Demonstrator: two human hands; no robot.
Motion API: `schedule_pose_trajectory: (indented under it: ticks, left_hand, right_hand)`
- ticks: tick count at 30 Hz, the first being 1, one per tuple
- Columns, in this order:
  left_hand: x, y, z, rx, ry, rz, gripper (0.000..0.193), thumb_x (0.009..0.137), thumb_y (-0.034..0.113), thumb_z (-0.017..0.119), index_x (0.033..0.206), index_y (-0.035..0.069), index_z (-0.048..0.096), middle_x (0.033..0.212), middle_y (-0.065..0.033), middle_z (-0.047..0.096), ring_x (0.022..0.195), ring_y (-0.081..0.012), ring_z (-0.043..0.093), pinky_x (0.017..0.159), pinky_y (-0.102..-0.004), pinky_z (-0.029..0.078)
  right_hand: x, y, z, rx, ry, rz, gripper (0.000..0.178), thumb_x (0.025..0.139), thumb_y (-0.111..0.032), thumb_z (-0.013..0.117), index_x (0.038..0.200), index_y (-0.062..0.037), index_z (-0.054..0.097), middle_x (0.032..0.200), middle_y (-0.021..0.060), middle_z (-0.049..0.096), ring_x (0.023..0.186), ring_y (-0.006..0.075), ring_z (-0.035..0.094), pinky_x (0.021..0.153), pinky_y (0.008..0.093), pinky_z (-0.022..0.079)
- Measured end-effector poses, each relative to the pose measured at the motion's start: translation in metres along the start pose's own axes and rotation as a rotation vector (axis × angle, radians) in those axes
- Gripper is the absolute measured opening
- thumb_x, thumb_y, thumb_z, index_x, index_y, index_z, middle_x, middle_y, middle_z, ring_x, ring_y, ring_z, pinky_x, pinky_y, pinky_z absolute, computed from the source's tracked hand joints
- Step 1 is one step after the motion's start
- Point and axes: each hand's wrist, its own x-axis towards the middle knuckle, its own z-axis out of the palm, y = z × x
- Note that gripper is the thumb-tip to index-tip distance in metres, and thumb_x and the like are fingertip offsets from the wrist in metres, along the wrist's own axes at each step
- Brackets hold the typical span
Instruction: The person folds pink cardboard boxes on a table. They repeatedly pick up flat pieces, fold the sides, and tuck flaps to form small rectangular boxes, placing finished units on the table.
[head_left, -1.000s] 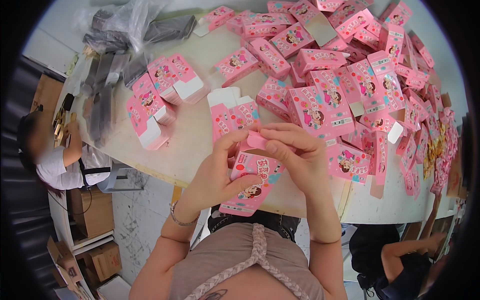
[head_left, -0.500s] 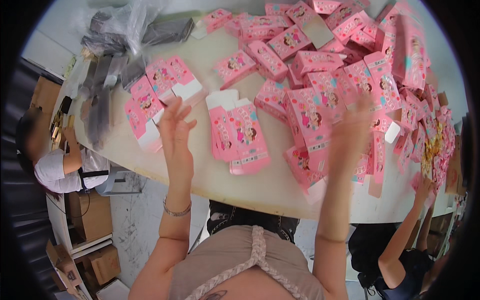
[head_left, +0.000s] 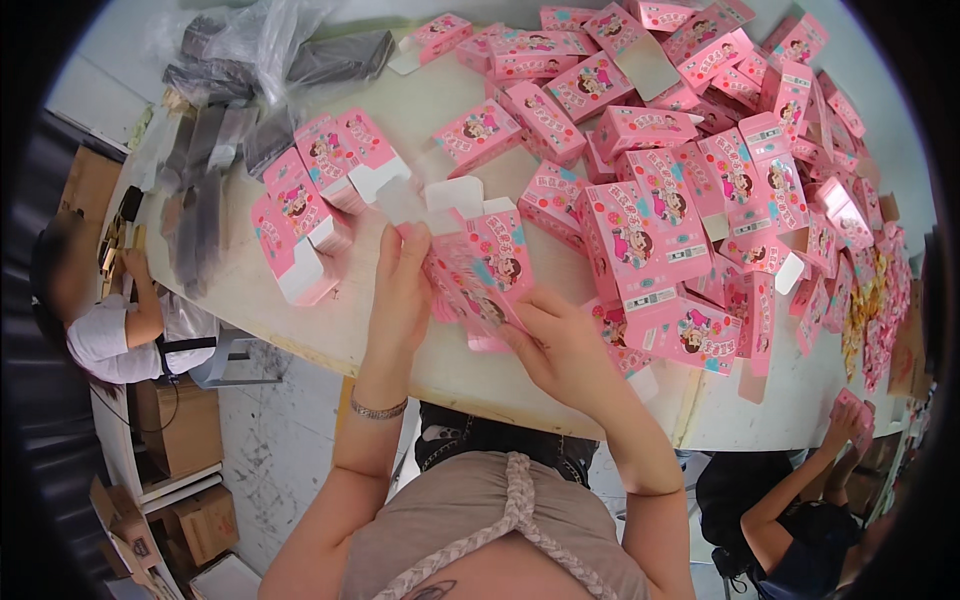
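Observation:
Between my two hands is a pink flat carton (head_left: 462, 272) with a cartoon print and a pale end flap. My left hand (head_left: 402, 290) pinches its left edge near the top. The fingers of my right hand (head_left: 553, 343) are closed on its lower right corner. Under and behind it, flat pink cartons (head_left: 508, 235) lie on the table, partly hidden by the held one. Left of my left hand, stacks of flat pink cartons (head_left: 295, 205) with white flaps rest on the table.
A large heap of formed pink boxes (head_left: 640, 225) covers the table's right side. Dark bundles (head_left: 205, 190) and clear plastic (head_left: 265, 50) lie at the left. One co-worker (head_left: 125, 320) sits at the far left; another (head_left: 810, 500) handles a pink piece at the lower right.
My right hand has come down and left from the heap, and my left hand has moved right. Both now hold a pink carton lifted from the middle stack. A box has dropped onto the heap.

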Motion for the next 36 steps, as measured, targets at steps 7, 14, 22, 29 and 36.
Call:
schedule_pose_trajectory:
  ticks: [7,14,22,29,36]
  left_hand:
    - [-0.014,-0.002,0.039,0.092,-0.211,0.016,0.058,0.078,0.014,0.044,0.134,0.003,0.034,0.122,-0.0153,0.052,0.096,-0.0186,0.059,0.08,-0.0341,0.052]
    - [-0.04,-0.004,0.041,0.027,-0.501,0.05,0.079,0.083,0.015,0.055,0.147,0.005,0.01,0.148,-0.0176,0.021,0.136,-0.0267,0.029,0.104,-0.0402,0.036]
    - [-0.052,0.022,0.046,0.552,-0.518,-0.083,0.074,0.079,0.003,0.069,0.139,0.005,0.026,0.129,-0.0119,0.039,0.113,-0.0177,0.048,0.088,-0.0319,0.047]
    - [-0.055,0.022,0.04,0.413,-0.541,-0.119,0.066,0.079,0.001,0.069,0.132,0.004,0.031,0.117,-0.0101,0.048,0.103,-0.0137,0.053,0.082,-0.029,0.049]
    - [-0.06,0.013,0.033,0.588,-0.509,0.233,0.074,0.076,0.006,0.074,0.136,0.006,0.031,0.123,-0.0115,0.047,0.109,-0.0154,0.051,0.091,-0.0315,0.044]
  right_hand:
    - [0.012,-0.022,-0.003,0.452,0.104,0.23,0.078,0.073,-0.008,0.075,0.139,-0.0014,0.034,0.119,0.01,0.055,0.103,0.0181,0.057,0.085,0.0315,0.047]
    - [0.012,-0.004,-0.005,0.44,0.351,0.168,0.108,0.063,-0.021,0.085,0.144,0.0017,0.017,0.134,0.0213,0.044,0.12,0.0269,0.049,0.094,0.0366,0.044]
    - [0.001,0.016,-0.004,0.564,0.4,-0.011,0.036,0.085,-0.009,0.065,0.117,-0.0012,0.05,0.11,0.0111,0.054,0.1,0.0187,0.054,0.085,0.0313,0.044]
    - [0.013,-0.008,-0.016,0.923,0.478,0.078,0.029,0.087,-0.013,0.063,0.112,-0.0003,0.058,0.103,0.0093,0.06,0.095,0.015,0.056,0.08,0.0271,0.045]
    - [0.015,-0.02,-0.037,0.942,0.235,0.257,0.02,0.085,-0.01,0.067,0.104,-0.0031,0.068,0.108,0.0112,0.06,0.099,0.0161,0.058,0.078,0.0269,0.05]
